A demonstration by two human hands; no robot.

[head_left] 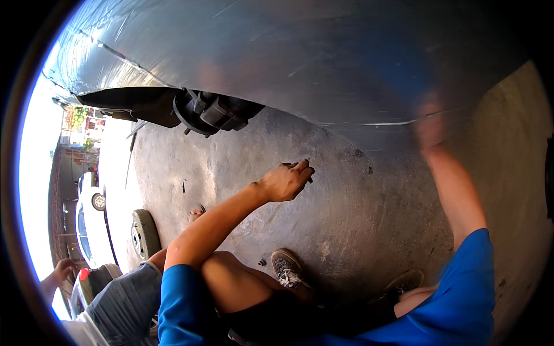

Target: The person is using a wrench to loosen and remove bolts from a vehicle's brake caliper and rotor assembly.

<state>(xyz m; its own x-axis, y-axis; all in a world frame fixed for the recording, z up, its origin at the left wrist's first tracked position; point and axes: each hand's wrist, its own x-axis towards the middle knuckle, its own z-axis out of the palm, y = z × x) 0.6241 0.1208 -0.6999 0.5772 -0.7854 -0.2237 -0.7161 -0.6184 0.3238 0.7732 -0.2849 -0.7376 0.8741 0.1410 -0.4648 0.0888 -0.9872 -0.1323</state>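
Observation:
My left hand [288, 180] hangs in front of the floor below a car body, its fingers curled round a small dark object [310, 178] that I cannot name. My right hand [431, 128] is smeared by motion against the scratched, dull grey body panel [346, 63]; whether it holds anything is hidden. A crease or groove crosses the panel at the upper left and a pale scratch runs beside my right hand. Under the panel's lower edge a dark wheel hub assembly [216, 114] is exposed, with no wheel on it.
A loose wheel [145, 233] stands on the concrete floor [358, 207] at my left, near a small socket-like piece [262, 263]. Another person [121, 300] sits at the lower left beside a container with a red cap [98, 285]. A white car [89, 225] is farther back.

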